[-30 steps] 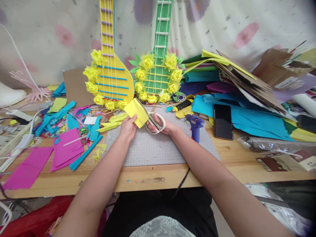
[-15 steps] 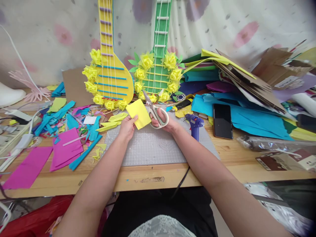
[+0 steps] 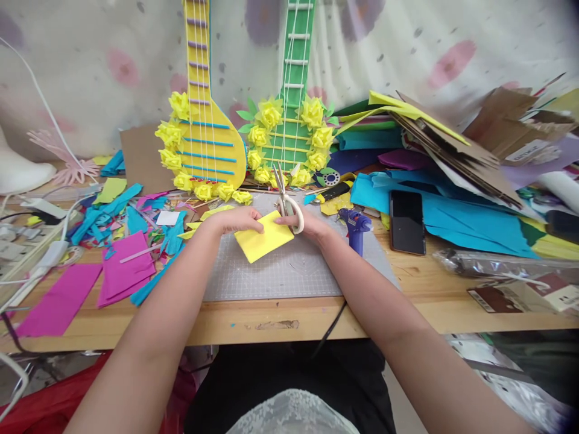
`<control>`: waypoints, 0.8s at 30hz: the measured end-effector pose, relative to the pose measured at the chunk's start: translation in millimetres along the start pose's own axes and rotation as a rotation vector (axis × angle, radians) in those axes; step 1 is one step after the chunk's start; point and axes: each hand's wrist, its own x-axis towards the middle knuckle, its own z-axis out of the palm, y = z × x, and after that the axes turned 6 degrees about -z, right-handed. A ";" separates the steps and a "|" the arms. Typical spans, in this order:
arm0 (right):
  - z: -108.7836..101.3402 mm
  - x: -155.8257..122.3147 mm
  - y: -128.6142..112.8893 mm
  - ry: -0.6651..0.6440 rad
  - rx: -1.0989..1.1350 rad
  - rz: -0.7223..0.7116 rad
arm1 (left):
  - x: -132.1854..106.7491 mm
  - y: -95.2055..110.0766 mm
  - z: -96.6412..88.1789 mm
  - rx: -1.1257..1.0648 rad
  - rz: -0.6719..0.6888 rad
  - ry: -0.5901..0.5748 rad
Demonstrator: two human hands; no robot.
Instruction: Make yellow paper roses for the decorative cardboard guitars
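Observation:
A folded yellow square of paper (image 3: 265, 241) is held over the grey cutting mat (image 3: 289, 280). My left hand (image 3: 239, 220) is closed on its upper left part, thumb on top. White-handled scissors (image 3: 296, 214) hang on the fingers of my right hand (image 3: 307, 224), blades pointing up and away from me. The thumb of that hand also presses on the paper's right corner. Folded yellow paper pieces (image 3: 216, 211) lie just beyond my left wrist. Behind stand a yellow paper guitar (image 3: 212, 144) and a green one (image 3: 294, 90), both edged with yellow paper flowers.
A blue glue gun (image 3: 356, 232) stands at the mat's right side, near a black phone (image 3: 408, 223) on blue paper sheets (image 3: 470, 217). Cardboard (image 3: 456, 144) is piled at the back right. Magenta sheets (image 3: 126, 268), scraps and a power strip (image 3: 31, 271) cover the left.
The paper has turned and come slightly nearer to me. My right thumb now touches its corner. The scissors have swung more upright, and my left hand has moved further over the sheet.

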 end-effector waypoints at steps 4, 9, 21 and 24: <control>2.1 -3.9 -3.3 -0.040 0.002 0.042 | 0.2 10.9 5.6 0.193 -0.016 0.065; 2.4 -3.3 -3.9 0.100 0.048 -0.017 | -6.8 4.8 -0.8 0.047 0.057 0.207; 20.6 10.6 8.6 0.633 0.240 -0.233 | 21.9 -24.9 68.3 -1.075 0.604 0.299; 26.4 10.7 8.6 0.723 0.233 -0.259 | 30.5 -17.5 81.0 -1.157 0.534 0.294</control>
